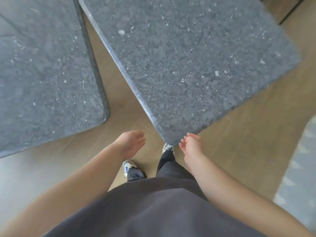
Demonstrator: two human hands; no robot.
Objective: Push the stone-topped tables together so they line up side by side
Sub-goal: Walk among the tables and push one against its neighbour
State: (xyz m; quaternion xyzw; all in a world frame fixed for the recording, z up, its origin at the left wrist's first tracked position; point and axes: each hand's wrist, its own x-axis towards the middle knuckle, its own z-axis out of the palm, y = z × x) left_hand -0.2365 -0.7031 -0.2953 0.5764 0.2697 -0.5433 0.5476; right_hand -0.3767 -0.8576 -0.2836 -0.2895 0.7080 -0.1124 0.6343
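Two grey speckled stone-topped tables stand apart, seen from above. The left table (44, 74) lies roughly square to me. The right table (188, 53) is turned at an angle, its near corner pointing at me, so a wedge of wooden floor (119, 100) widens between them toward me. My left hand (130, 142) hangs over that gap with relaxed fingers, touching nothing. My right hand (192, 146) is just at the right table's near corner, fingers loosely curled; whether it touches the edge is unclear.
My feet in light sneakers (129, 166) stand on the floor just before the right table's corner. A pale patterned rug (301, 168) lies at the right. A thin dark furniture leg (290, 11) shows at the top right.
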